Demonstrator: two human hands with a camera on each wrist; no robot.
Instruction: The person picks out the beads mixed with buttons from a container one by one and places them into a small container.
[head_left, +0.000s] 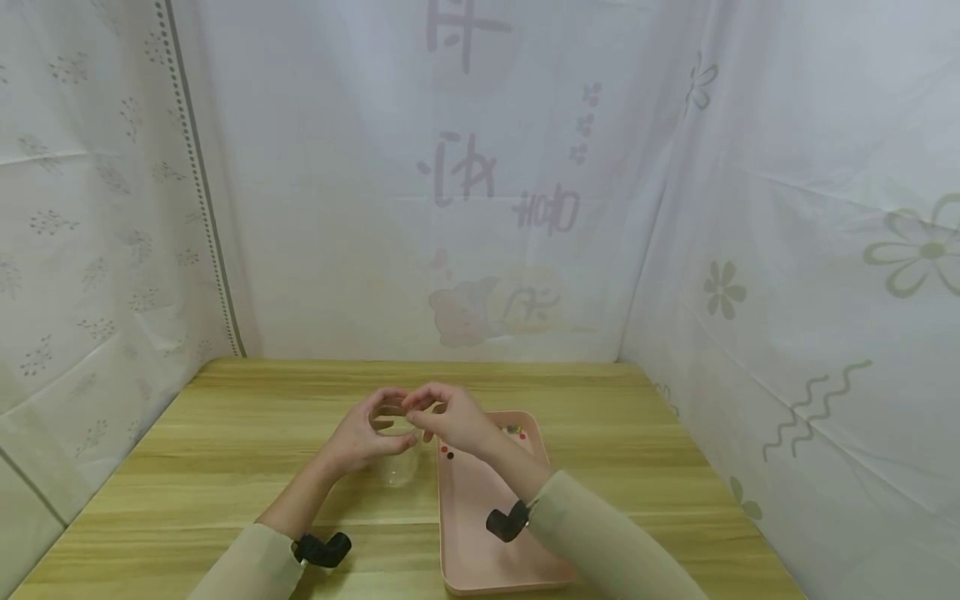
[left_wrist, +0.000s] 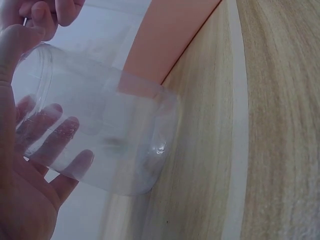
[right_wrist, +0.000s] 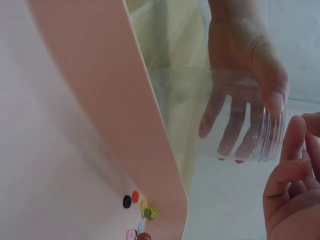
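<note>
A clear plastic jar with a ridged, open mouth stands upright over the wooden table, left of a pink tray. My left hand grips it near the mouth, thumb on one side and fingers spread round the other. Right at the rim is my right hand, its thumb and fingertips drawn close together; whether anything small sits between them is hidden. Inside the jar, the left wrist view has a blurred dark spot, its kind unclear. Whether the jar's base touches the table cannot be told.
At the tray's far end lie a black button, a red button, a pink button, a green marble and a reddish-brown ball. The tray has a raised wall. Patterned curtains enclose the table.
</note>
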